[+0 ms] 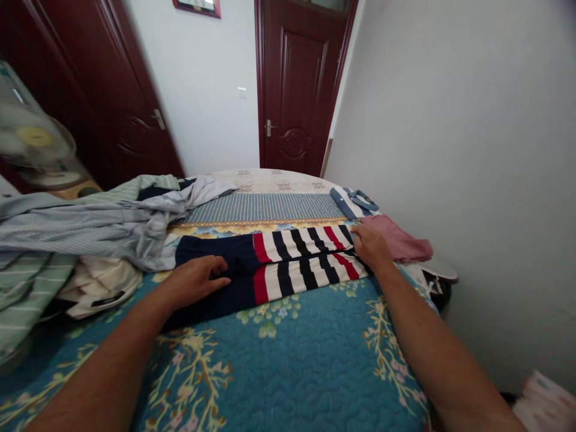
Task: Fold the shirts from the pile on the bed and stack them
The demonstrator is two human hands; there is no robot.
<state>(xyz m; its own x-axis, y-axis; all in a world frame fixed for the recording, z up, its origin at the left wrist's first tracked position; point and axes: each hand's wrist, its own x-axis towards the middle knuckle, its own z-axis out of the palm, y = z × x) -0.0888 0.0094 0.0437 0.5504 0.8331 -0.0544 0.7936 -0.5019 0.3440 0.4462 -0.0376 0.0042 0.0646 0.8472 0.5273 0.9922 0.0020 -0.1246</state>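
Note:
A striped shirt (294, 264) lies in a long folded strip across the bed. One end is navy, and the rest has red, cream and black bands. On the navy part rests my left hand (198, 279), its thumb and fingers apart, palm down. At the banded end on the right, my right hand (369, 243) has its fingers pinched on the edge of the cloth; the fingertips are partly hidden. A crease runs along the middle of the strip.
Loose clothes (103, 228) are heaped at the left. Beyond my right hand lie a folded blue-and-white striped shirt (353, 203) and a pink garment (398, 239). A teal floral quilt (288, 366) covers the bed. A fan (36, 138) stands far left; a wall (472, 150) borders the right.

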